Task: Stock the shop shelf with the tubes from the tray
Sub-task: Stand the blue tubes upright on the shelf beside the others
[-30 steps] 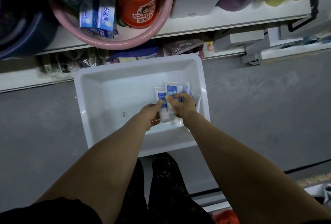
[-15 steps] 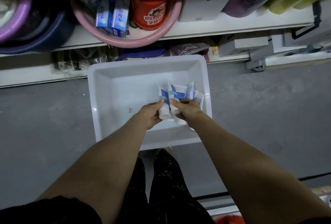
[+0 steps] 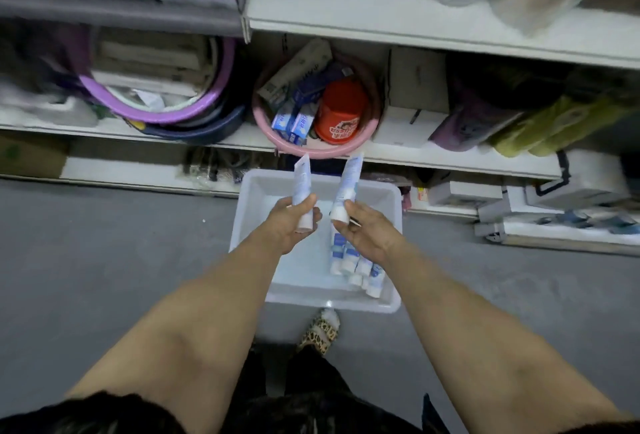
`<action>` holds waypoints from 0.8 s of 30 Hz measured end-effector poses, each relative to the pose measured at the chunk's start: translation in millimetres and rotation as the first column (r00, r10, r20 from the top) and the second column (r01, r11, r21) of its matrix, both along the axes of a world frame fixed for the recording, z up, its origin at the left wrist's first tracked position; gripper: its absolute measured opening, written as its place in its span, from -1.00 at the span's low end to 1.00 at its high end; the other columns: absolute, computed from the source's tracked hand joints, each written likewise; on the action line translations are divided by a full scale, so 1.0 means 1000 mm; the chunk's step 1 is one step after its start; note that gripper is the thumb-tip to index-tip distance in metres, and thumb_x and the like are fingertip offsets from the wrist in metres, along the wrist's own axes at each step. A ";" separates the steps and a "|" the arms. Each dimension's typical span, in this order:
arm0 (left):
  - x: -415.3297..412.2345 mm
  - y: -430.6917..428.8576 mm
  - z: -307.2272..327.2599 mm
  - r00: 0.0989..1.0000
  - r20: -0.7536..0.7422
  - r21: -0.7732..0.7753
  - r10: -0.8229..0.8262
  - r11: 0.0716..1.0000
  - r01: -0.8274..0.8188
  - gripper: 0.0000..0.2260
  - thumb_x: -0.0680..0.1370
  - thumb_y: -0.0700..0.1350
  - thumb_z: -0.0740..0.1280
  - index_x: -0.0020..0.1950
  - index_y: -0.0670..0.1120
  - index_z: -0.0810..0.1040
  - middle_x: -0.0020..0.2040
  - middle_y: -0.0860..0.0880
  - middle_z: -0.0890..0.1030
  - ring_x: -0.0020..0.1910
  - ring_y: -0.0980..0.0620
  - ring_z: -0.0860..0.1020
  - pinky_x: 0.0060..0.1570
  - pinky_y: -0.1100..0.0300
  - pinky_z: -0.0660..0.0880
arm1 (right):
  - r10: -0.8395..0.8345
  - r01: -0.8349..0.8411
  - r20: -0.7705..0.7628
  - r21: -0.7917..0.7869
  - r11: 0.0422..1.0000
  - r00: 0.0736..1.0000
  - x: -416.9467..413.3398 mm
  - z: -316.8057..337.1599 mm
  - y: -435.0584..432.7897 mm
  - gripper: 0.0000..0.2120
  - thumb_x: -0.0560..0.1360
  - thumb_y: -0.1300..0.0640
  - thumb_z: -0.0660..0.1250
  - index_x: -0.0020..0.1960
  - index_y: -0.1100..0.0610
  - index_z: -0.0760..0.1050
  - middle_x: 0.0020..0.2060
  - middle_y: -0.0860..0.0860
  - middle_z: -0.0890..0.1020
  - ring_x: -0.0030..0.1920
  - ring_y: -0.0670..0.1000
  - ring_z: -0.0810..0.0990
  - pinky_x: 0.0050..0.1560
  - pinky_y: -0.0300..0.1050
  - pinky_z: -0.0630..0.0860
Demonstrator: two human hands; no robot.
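Head view: a pink basin (image 3: 264, 122) is seen past the fingers (image 3: 304, 203). The left tube (image 3: 301, 180) is gripped by the left hand (image 3: 290, 225), the right tube (image 3: 347, 184) by the right hand (image 3: 367, 233).

The tray (image 3: 304, 274) sits on the floor (image 3: 104, 260) at frame centre, with tubes (image 3: 356, 265) in its lower right. A basin (image 3: 258, 121) stands on the shelf (image 3: 433, 156) above.

You've got two tubes (image 3: 347, 187) up, one in your left hand (image 3: 289, 225), one in your right hand (image 3: 369, 234). About four more sit in one tray (image 3: 249, 198), plus one pink basin (image 3: 329, 153) and one red bucket (image 3: 341, 114).
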State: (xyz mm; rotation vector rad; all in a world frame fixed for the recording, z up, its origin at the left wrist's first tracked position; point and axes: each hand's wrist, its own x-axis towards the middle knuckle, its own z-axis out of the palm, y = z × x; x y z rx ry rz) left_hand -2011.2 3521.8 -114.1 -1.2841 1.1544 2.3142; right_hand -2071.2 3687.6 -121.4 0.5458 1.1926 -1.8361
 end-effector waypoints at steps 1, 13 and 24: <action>0.000 -0.007 0.013 0.999 -0.045 -0.038 0.004 0.999 -0.006 -0.74 0.52 -0.12 0.43 0.12 -0.16 0.45 -0.20 -0.10 0.57 -0.26 0.00 0.58 -0.15 0.11 0.56 | -0.001 0.000 -0.019 -0.038 0.999 1.000 0.000 0.012 -0.007 -0.83 0.59 0.19 0.32 0.12 0.26 0.55 0.00 0.11 0.64 0.01 0.07 0.62 0.00 -0.15 0.62; 0.030 -0.117 0.182 0.921 -0.371 -0.241 0.121 0.945 -0.221 -0.77 0.63 -0.19 0.13 0.27 -0.15 0.42 -0.12 -0.13 0.54 -0.24 -0.04 0.50 -0.22 0.11 0.47 | -0.005 -0.108 -0.320 -0.334 0.936 0.947 0.027 0.152 -0.128 -0.90 0.58 0.19 0.31 0.06 0.17 0.58 0.09 0.16 0.58 0.22 0.19 0.51 0.37 0.01 0.40; 0.155 -0.267 0.300 0.825 -0.565 -0.414 0.012 0.861 -0.296 -0.71 0.56 -0.23 0.35 0.27 -0.23 0.51 0.05 -0.11 0.64 -0.06 -0.04 0.61 -0.09 0.06 0.57 | -0.002 -0.190 -0.541 -0.298 0.936 0.841 0.140 0.286 -0.279 -0.89 0.61 0.28 0.22 0.11 0.20 0.48 -0.18 0.09 0.66 -0.23 -0.01 0.65 -0.25 -0.18 0.61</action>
